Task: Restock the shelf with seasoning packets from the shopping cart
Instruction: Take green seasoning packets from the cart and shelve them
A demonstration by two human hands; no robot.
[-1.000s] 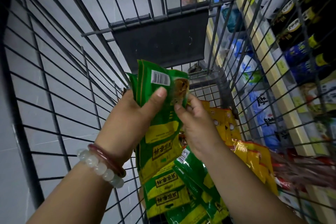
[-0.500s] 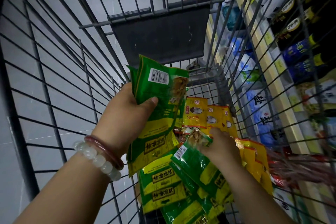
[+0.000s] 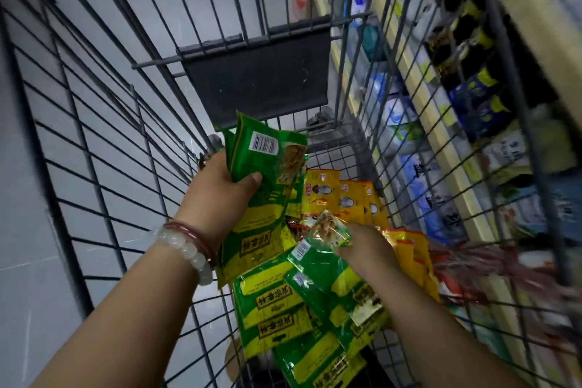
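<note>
Head view, left hand (image 3: 220, 189) grip clutching green packets (image 3: 264, 173), right hand (image 3: 365, 246) pinching another green packet (image 3: 327, 264) inside cart (image 3: 104, 123).

The green packets (image 3: 261, 198) I hold in my left hand (image 3: 220, 189) carry a white barcode sticker (image 3: 264, 144) near the top, its digits too small for me to read. Dark characters sit in yellow panels on these and on the green packets in the cart (image 3: 274, 309), upside down to me and not legible. The yellow packets (image 3: 324, 195) bear a red logo I cannot make out.
</note>
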